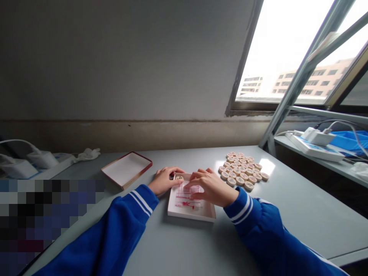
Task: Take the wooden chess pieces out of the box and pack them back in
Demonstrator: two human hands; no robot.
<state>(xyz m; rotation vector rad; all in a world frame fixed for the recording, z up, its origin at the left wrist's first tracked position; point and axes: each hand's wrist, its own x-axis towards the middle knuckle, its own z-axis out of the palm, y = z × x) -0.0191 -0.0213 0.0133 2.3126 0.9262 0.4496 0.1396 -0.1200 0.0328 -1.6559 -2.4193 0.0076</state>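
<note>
A shallow white box (pixel 191 215) with red marks on its inner base lies on the grey desk in front of me. At its far left corner my left hand (pixel 165 180) grips the wall, with the thumb reaching inside beside a round wooden Chinese chess piece (pixel 179 177). My right hand (pixel 207 186) is over the box, its thumb and bent fingers apart, the fingertips low near the base. No piece shows between them, though the far fingers are partly hidden. Several more chess pieces (pixel 242 170) form a flat cluster to the right of the box.
A shallow lid with red sides (pixel 127 168) lies to the left, its white inside facing up. Power strips with white plugs stand at the far left (pixel 43 159) and on a shelf (pixel 316 143) at the right. A slanted metal post (pixel 283 111) meets the desk's back right corner.
</note>
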